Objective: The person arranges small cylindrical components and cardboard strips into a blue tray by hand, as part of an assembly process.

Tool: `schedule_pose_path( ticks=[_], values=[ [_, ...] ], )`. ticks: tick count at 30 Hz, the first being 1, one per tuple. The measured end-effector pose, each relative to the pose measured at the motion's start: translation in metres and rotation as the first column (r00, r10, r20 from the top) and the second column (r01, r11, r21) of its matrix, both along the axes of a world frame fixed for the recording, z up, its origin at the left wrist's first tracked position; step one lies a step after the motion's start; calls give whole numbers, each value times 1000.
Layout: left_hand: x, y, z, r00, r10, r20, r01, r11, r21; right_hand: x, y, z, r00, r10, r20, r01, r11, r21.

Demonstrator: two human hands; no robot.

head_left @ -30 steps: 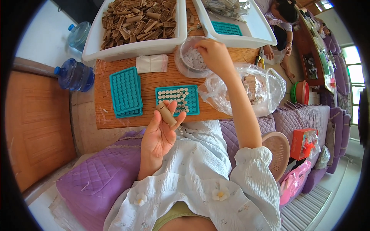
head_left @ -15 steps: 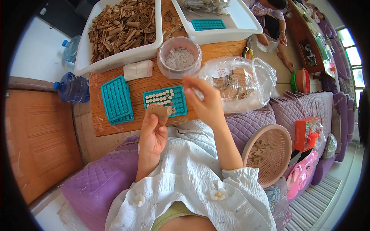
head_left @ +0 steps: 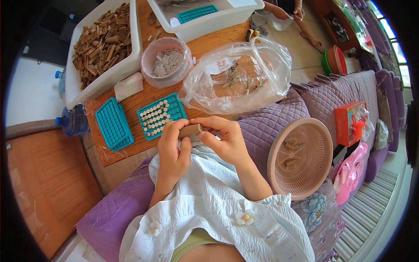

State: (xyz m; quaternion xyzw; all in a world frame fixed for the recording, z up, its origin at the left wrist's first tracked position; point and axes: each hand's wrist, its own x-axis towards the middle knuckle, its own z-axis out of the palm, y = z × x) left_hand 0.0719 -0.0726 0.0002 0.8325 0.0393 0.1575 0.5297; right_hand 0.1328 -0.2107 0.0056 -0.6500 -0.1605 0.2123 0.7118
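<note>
A short brown cardboard tube [head_left: 188,131] lies sideways between my two hands, just beyond my lap. My left hand [head_left: 173,146] is closed round its left part, thumb underneath. The fingers of my right hand [head_left: 227,140] are closed at the tube's right end, with the index finger along the top and the thumb by the opening. Whether a small piece sits between those fingertips is hidden. Just past my hands, a teal tray [head_left: 176,109] holds rows of small white round pieces; its right part shows bare cups.
Stacked teal trays [head_left: 114,124] stand at left. Behind are a tub of grey-white pieces [head_left: 167,63], a white bin of brown cardboard tubes [head_left: 102,46] and a clear plastic bag [head_left: 238,81]. A pink basket [head_left: 300,158] rests on the sofa at right. Another person's hand [head_left: 281,14] shows far right.
My right hand has come down from above the tray to the tube's end. The tube has moved slightly nearer and right. The view has shifted, so the table things appear further left.
</note>
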Motion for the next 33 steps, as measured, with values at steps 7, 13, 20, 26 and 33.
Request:
schedule_pose_path(
  ticks=[7, 13, 20, 26, 33],
  values=[
    [10, -11, 6, 996, -92, 19, 79, 931, 356, -4, -11, -3, 991, -37, -130, 39, 999, 11],
    [10, -12, 1, 991, -131, 42, 104, 915, 391, -9, -11, -12, 966, -46, -253, 77, 991, 113],
    [18, -16, -11, 988, -151, 21, 123, 872, 473, -9, -10, -19, 930, -174, -323, 232, 961, 150],
    [24, -16, -22, 984, -166, -64, 177, 897, 405, -20, 3, -44, 882, -298, -365, 351, 932, 87],
    [39, -27, -11, 987, -160, 19, 142, 921, 363, -21, 2, -36, 869, -343, -358, 434, 874, 217]
  ],
)
